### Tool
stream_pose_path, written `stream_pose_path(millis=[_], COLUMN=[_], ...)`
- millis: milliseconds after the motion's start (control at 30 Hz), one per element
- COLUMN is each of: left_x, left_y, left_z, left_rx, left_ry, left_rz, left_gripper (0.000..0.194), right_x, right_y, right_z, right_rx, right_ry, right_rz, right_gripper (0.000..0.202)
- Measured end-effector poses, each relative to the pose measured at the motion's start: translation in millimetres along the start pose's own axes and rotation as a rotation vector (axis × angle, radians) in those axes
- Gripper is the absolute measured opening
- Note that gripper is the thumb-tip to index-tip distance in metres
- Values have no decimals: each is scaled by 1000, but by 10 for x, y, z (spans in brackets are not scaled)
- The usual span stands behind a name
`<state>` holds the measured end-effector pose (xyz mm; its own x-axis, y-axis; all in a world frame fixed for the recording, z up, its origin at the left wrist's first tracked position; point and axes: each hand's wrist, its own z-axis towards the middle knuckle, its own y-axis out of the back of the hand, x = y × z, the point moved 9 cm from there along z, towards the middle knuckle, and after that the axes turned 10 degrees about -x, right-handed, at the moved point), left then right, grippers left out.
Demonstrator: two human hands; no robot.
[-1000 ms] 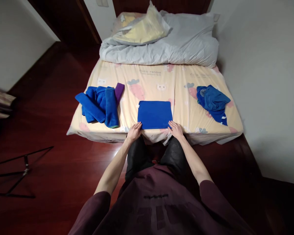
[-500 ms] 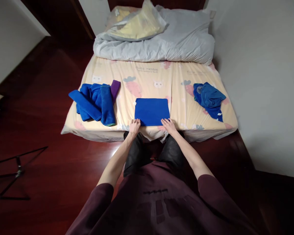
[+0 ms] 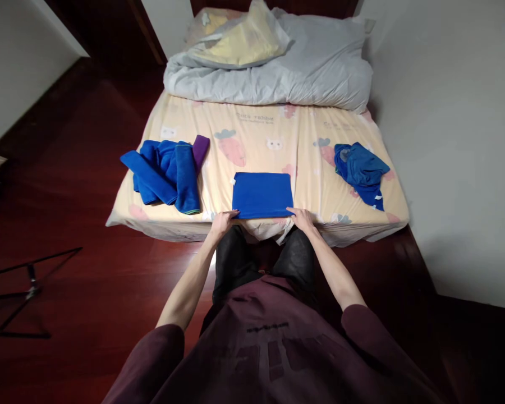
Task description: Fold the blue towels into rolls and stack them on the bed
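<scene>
A blue cloth (image 3: 262,194), folded into a flat rectangle with a small white tag at its upper left, lies at the front edge of the bed. At its near left corner, my left hand (image 3: 224,222) pinches the cloth's edge. My right hand (image 3: 302,217) grips the near right corner between thumb and fingers. Off to the left is a loose heap of blue fabric (image 3: 164,174) with a purple piece (image 3: 201,150) beside it. A crumpled blue garment (image 3: 362,171) with white tags rests on the right side of the bed.
The bed has a patterned yellow sheet (image 3: 258,140). A grey quilt (image 3: 320,62) and a yellow pillow (image 3: 248,42) lie at its far end. Black stand legs (image 3: 32,292) are on the floor at left. A wall (image 3: 454,140) runs along the right.
Both hands have moved outward to the cloth's near corners, the left one further left and the right one further right. The cloth's far edge sits slightly nearer.
</scene>
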<state>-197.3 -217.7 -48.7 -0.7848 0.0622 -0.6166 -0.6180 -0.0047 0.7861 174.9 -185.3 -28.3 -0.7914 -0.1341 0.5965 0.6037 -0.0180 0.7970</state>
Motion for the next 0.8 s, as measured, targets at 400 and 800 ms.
stream_pose_path(millis=[400, 800], left_x=[309, 435], left_y=[-71, -28], left_z=[199, 198], left_rx=[-164, -222], left_ry=[233, 306], left_rz=[-542, -448], left_gripper=[48, 38], right_x=[-363, -533], right_y=[-216, -228], right_z=[125, 84], right_rx=[-244, -206], right_ry=[-291, -385], right_rz=[594, 650], right_gripper=[52, 62])
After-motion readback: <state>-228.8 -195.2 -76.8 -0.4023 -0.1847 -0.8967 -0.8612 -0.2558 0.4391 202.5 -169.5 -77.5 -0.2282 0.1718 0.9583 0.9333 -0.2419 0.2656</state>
